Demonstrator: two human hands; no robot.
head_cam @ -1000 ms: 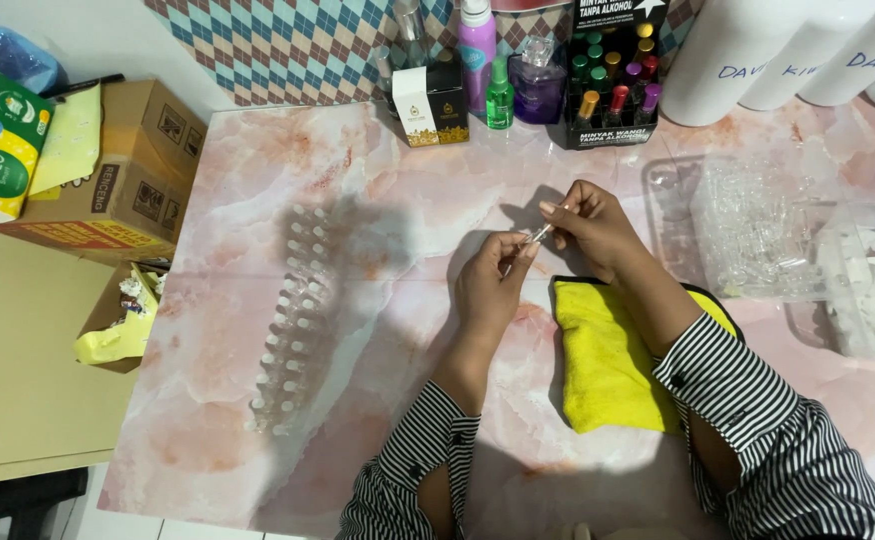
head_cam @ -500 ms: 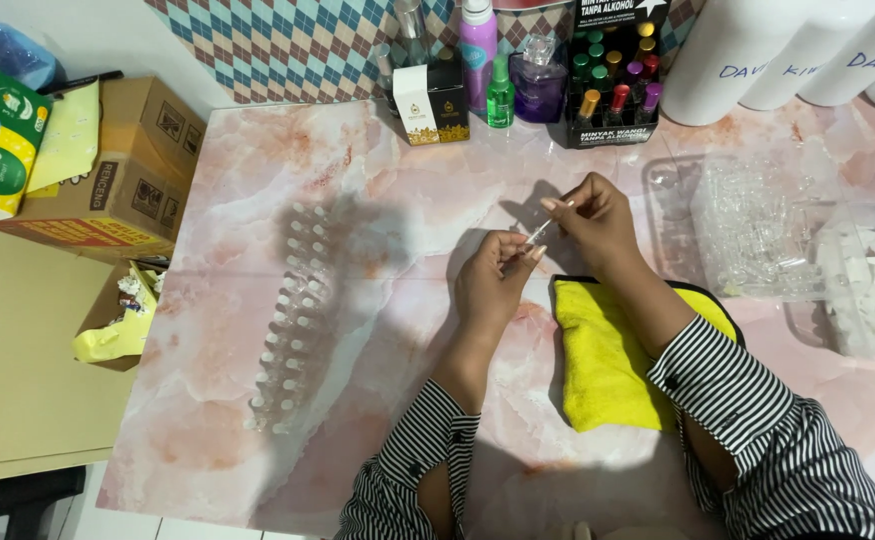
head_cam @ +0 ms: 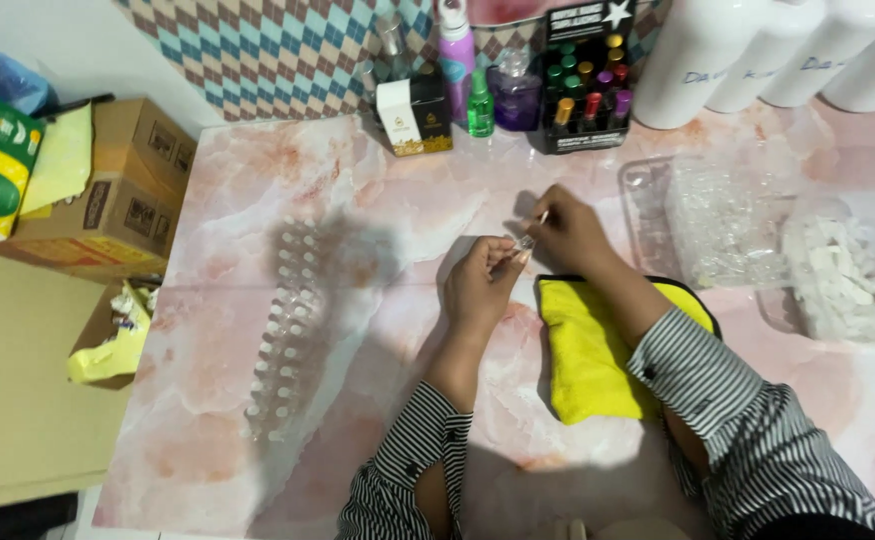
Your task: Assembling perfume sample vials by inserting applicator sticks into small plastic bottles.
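My left hand [head_cam: 480, 285] pinches a small clear glass vial [head_cam: 524, 243] over the pink marble table [head_cam: 358, 220]. My right hand [head_cam: 570, 235] meets it from the right, fingertips holding a small white cap [head_cam: 542, 216] at the vial's top. Both hands are together above the table's middle. Under my right forearm lies a folded yellow cloth [head_cam: 588, 350]. To the left, two long rows of small clear vials [head_cam: 288, 330] stand upright on the table.
Clear plastic tubs at the right hold clear vials [head_cam: 718, 225] and white caps [head_cam: 843, 275]. Bottles, a boxed set of coloured bottles [head_cam: 586, 85] and white containers [head_cam: 718, 60] line the back. Cardboard boxes [head_cam: 108, 205] sit off the table's left edge.
Both hands have stayed joined at the vial, with only small finger movements. Nothing else has moved.
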